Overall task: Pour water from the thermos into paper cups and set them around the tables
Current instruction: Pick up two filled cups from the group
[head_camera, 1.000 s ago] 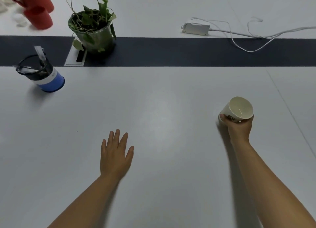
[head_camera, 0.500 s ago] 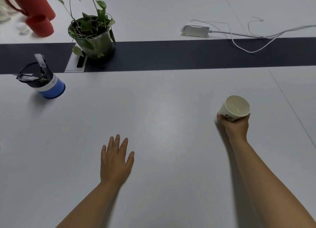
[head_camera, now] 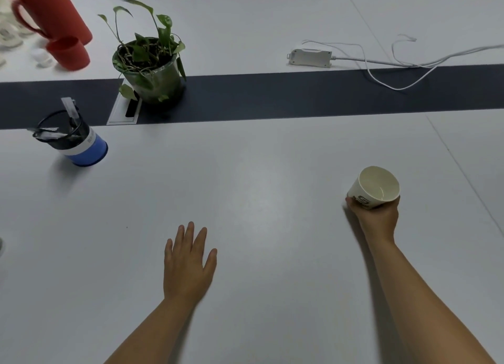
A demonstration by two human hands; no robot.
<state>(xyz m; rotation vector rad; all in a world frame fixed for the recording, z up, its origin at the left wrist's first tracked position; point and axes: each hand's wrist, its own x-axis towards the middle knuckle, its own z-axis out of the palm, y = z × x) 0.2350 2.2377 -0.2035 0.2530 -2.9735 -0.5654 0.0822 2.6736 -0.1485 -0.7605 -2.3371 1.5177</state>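
Since a second ago the right hand [head_camera: 377,217] has carried the paper cup [head_camera: 375,187] slightly forward over the grey table [head_camera: 259,186], while the left hand [head_camera: 186,262] has stayed put. The right hand's fingers curl round the cup's lower wall, holding it tilted with its mouth facing the camera; whether its base touches the table is unclear. The left hand lies flat, fingers straight, well to the left of the grip. Far beyond and left of it stand the red thermos [head_camera: 51,11] with its red lid cup [head_camera: 69,53], a potted plant [head_camera: 151,69] and a pen holder [head_camera: 73,140]; a white power adapter [head_camera: 311,58] lies straight beyond
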